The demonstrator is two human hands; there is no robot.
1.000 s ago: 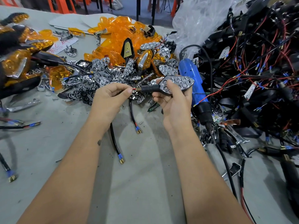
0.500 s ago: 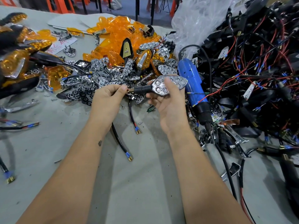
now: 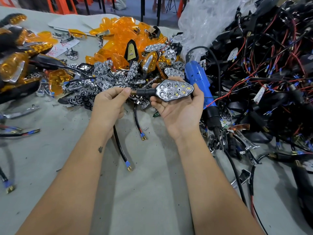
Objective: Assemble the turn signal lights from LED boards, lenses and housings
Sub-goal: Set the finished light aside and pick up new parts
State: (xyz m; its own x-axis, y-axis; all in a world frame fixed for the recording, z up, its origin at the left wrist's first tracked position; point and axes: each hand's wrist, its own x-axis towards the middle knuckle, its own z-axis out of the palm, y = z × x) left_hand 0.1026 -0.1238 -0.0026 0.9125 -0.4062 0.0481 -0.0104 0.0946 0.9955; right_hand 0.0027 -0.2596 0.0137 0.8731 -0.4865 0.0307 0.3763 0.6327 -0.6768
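Note:
A black turn signal housing (image 3: 174, 90) with a chrome honeycomb reflector facing up lies in the palm of my right hand (image 3: 179, 109), whose fingers curl under and around it. Its black stem (image 3: 144, 91) points left to a threaded brass end. My left hand (image 3: 109, 104) pinches that brass end, and a black cable (image 3: 121, 148) with a blue-sleeved terminal hangs down from this hand to the table. Behind the hands lie a pile of chrome reflectors (image 3: 108, 78) and a heap of orange lenses (image 3: 122, 33).
A blue electric screwdriver (image 3: 201, 89) lies just right of my right hand. A big tangle of black housings with red and black wires (image 3: 264, 65) fills the right side. Finished orange lights (image 3: 15, 65) sit at the far left. Grey table cloth (image 3: 152, 192) spreads in front.
The right hand has turned palm up, so the reflector face shows fully. Both hands and the housing sit slightly lower and nearer. The hanging cable has swung a little.

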